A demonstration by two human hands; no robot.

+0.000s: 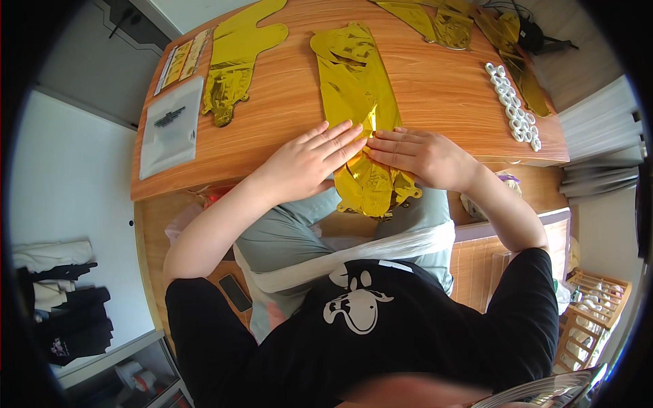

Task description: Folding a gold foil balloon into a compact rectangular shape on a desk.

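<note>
A flat gold foil balloon (pixel 360 81) lies lengthwise on the wooden table in front of me. Its crumpled near end hangs over the table's front edge above my lap. Across the foil by that edge, my left hand (pixel 309 160) rests with its fingers stretched out and flat. My right hand (pixel 425 155) lies on the foil from the other side, fingers straight, their tips almost meeting the left ones. Neither hand grips anything. The foil under the fingers is wrinkled and shiny.
Another flat gold foil balloon (pixel 235 61) lies to the left, beside a clear plastic bag (pixel 173 143) with thin black pieces and a printed sheet (pixel 182 61). More gold foil (pixel 449 27) sits at the back right, near small white rings (pixel 515 112). Below left is a phone (pixel 235 292).
</note>
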